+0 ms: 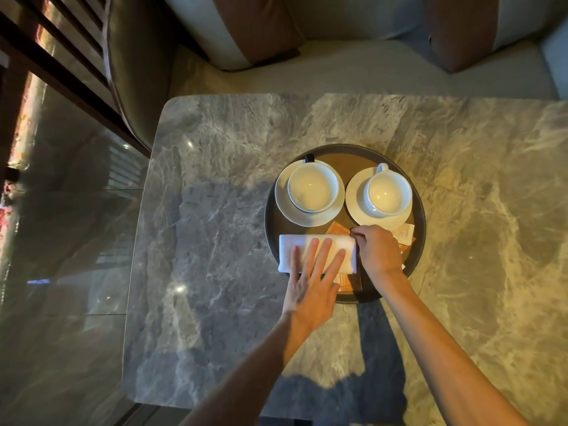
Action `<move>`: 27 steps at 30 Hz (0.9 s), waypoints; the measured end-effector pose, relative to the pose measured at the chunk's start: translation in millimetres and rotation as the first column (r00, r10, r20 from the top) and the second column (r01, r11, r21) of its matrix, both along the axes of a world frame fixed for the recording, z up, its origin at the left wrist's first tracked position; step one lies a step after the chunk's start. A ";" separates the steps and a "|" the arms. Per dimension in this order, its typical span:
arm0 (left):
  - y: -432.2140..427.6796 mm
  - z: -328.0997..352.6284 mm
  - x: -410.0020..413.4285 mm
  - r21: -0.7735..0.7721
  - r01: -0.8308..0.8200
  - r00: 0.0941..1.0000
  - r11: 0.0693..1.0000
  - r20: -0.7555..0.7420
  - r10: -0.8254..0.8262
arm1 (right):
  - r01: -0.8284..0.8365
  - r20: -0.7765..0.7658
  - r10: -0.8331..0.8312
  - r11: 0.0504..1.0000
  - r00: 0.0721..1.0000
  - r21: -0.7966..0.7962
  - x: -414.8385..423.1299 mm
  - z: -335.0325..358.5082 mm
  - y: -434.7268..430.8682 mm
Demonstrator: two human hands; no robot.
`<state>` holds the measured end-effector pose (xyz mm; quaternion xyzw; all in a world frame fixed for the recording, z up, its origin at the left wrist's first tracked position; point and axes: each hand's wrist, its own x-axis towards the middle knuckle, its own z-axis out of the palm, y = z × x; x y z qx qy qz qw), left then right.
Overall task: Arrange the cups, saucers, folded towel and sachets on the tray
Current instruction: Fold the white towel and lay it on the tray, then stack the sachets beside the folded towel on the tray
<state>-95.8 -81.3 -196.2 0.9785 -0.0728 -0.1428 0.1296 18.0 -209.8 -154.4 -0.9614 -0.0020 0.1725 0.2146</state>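
Left hand (310, 281) flat on folded towel (295, 250), sachets (338, 230) print unreadable

Marble table (215, 210) bears round tray (420, 229)

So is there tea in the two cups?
No, the left cup and the right cup both show only bare white insides as they sit on their saucers on the tray.
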 end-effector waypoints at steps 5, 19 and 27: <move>-3.8 0.8 2.3 -0.004 -0.031 0.999 0.999 -0.015 0.031 | 0.039 -0.042 -0.040 0.999 0.998 -0.023 -4.5 -3.2 4.0; 5.0 -1.2 3.3 -0.053 -0.018 0.999 0.998 -0.044 0.016 | 0.389 -0.236 -0.364 0.919 0.901 0.067 -16.5 -9.3 -20.5; -1.9 32.4 12.6 -0.292 -0.055 0.997 0.955 0.035 0.068 | 0.657 -0.548 -0.404 0.631 0.733 0.413 -50.6 15.0 -93.1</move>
